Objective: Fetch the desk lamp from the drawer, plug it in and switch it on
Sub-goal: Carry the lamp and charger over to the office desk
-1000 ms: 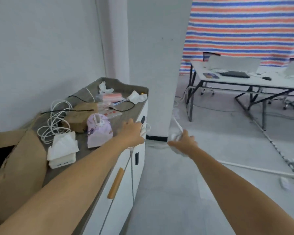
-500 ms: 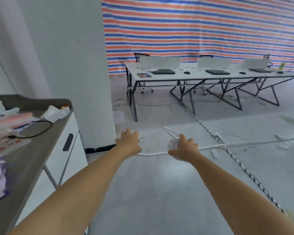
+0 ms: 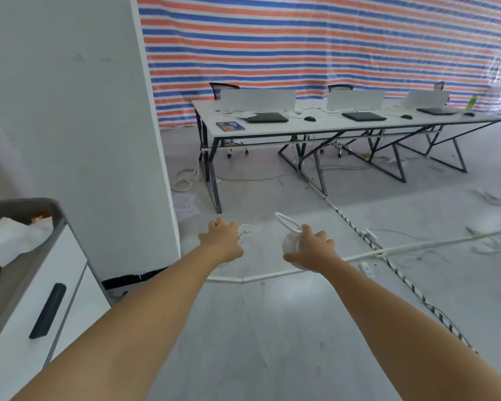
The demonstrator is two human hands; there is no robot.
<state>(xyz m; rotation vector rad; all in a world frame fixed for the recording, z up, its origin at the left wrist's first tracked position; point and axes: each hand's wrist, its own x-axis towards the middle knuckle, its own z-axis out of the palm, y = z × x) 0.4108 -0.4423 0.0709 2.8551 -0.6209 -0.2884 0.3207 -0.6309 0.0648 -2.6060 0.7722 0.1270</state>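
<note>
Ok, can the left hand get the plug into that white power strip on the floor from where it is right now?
Probably not yet. The left hand is full of bunched white cord and held up in the air, while the power strip lies on the floor well ahead and to the right. Open floor lies between, so walking over and crouching should do it.

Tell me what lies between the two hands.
Head view: nothing between the left hand, holding white cord, and the right hand, holding the lamp; only bare grey floor behind.

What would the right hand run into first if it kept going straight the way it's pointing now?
Nothing close, it seems. The right hand, holding the white lamp, points across open floor toward the long white desk. A black desk leg looks likeliest first, though depth is unclear.
</note>
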